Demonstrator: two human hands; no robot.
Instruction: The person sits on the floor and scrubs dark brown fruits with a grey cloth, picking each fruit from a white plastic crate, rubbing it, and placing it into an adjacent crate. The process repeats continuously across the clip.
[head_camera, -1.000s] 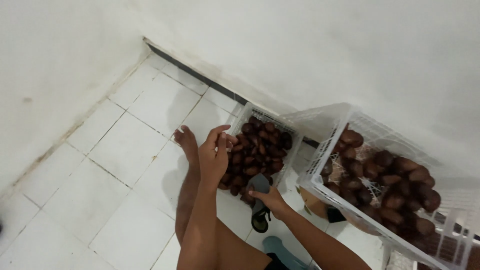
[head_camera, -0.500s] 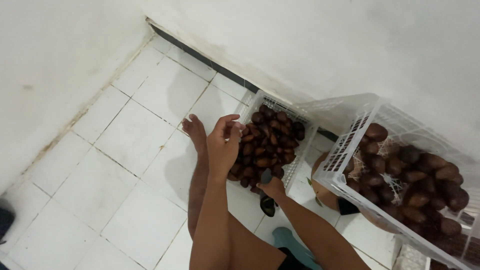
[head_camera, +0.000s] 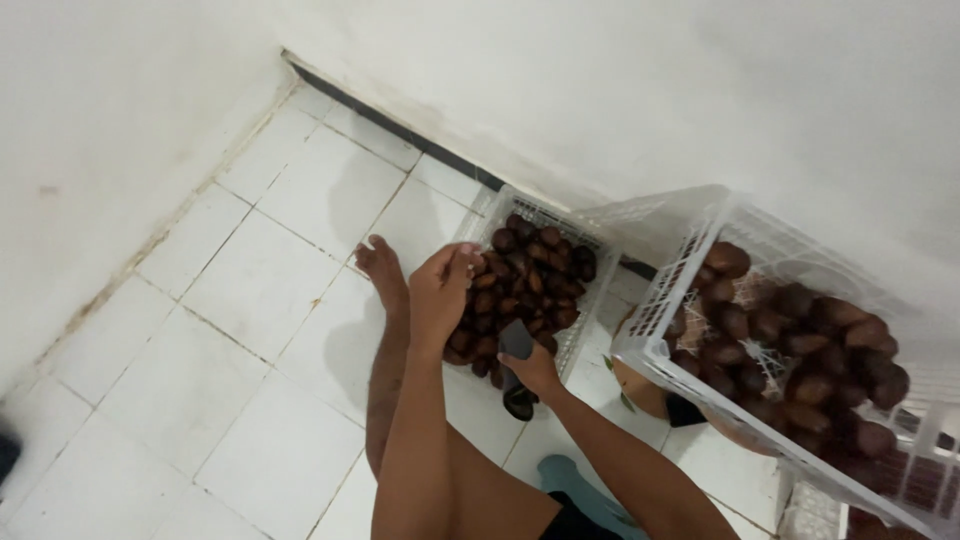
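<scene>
Head view: white crate (head_camera: 655, 330) beside right hand (head_camera: 535, 370)

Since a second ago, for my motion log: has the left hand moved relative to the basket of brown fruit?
No. The left hand stays at the left edge of the small basket; only the camera shifted.

Mostly white room, dark brown fruit everywhere

Both baskets are white plastic lattice: the small basket (head_camera: 493, 205) and the big crate (head_camera: 690, 250) each hold glossy reddish-brown, scaly-looking fruit (head_camera: 525, 275). The floor (head_camera: 250, 290) is white tile with greyish grout lines, the wall (head_camera: 620, 90) is plain white with a black strip along its base, and there's a teal thing (head_camera: 575, 485) near the bottom edge.
</scene>
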